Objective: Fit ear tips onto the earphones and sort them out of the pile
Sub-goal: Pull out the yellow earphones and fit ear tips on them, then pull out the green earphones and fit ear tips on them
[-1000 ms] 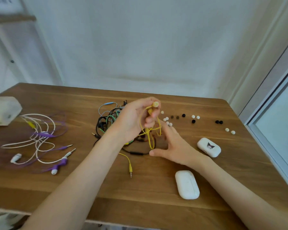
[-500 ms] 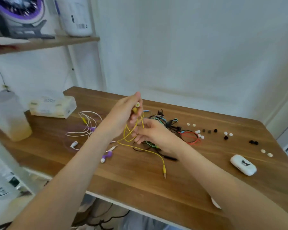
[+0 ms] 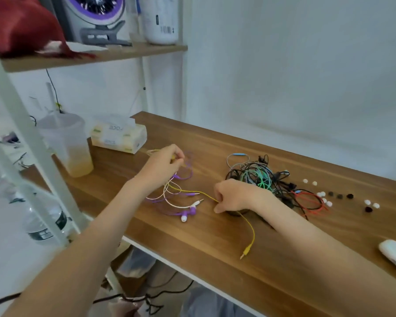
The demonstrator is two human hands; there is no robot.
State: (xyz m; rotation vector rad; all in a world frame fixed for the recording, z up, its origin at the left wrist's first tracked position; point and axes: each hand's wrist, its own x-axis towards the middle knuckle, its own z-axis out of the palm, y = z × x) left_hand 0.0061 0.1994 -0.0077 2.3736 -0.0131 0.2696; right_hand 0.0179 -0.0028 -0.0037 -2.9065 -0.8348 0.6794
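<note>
Thin yellow earphone cable — pinched by left hand and right hand, left of the tangled cable pile — crosses brown wooden tabletop; white wall.

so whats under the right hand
The yellow cable passes under the right hand, which pinches it, and comes out on both sides. Something dark shows beneath the heel of the hand; the hand covers most of it, so what it is cannot be told.
</note>
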